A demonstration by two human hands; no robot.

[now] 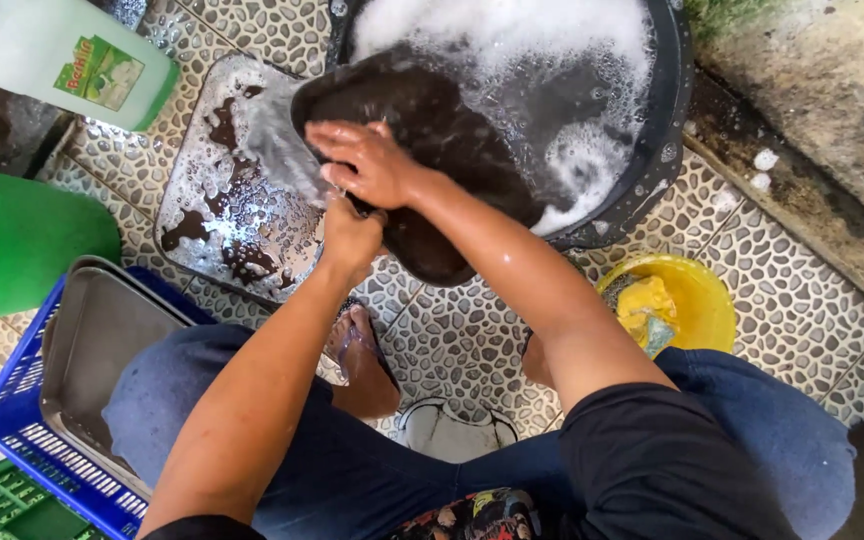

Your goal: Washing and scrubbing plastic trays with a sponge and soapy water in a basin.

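A dark, wet oval pan leans out of a black basin full of suds. My right hand lies flat on the pan's inner face, fingers spread and closed over something small that I cannot make out. My left hand grips the pan's lower rim just below the right hand. Water streams off the pan's left edge onto a soiled metal tray lying flat on the pebble-pattern floor.
A yellow bowl with a sponge sits at right. A blue crate holds clean metal trays. A green bucket, a green crate and a white detergent jug stand at left. My sandalled foot rests in the middle.
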